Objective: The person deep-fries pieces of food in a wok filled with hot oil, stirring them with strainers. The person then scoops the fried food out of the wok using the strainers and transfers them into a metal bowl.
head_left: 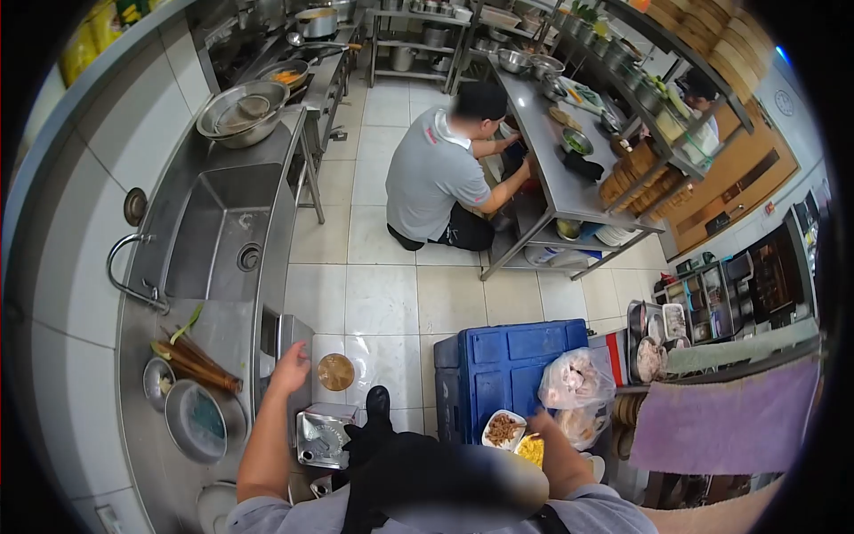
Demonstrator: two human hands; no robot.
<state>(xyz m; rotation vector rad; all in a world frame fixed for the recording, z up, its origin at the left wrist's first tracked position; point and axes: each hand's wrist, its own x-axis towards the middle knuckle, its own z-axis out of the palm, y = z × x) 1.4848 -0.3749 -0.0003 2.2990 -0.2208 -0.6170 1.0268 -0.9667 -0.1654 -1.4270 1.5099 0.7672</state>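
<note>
My left hand (292, 367) is beside the front of the steel sink counter (274, 307), with its fingers apart and nothing seen in them. My right hand (543, 427) is low over the blue insulated box (507, 356), close to a dish of yellow food (531, 450); its fingers are mostly hidden, so a grip cannot be made out. Next to that dish stands a white bowl of brown chopped food (503, 430). Clear plastic bags with pale contents (578, 378) rest on the box's right side, near my right hand.
A co-worker (440, 173) kneels at the steel worktable (543, 160). On my left are a sink basin (222, 231), a metal pot (196, 418) and a bundle of brown sticks (200, 363). A square tin (322, 440) and a round brown disc (335, 372) are on the floor.
</note>
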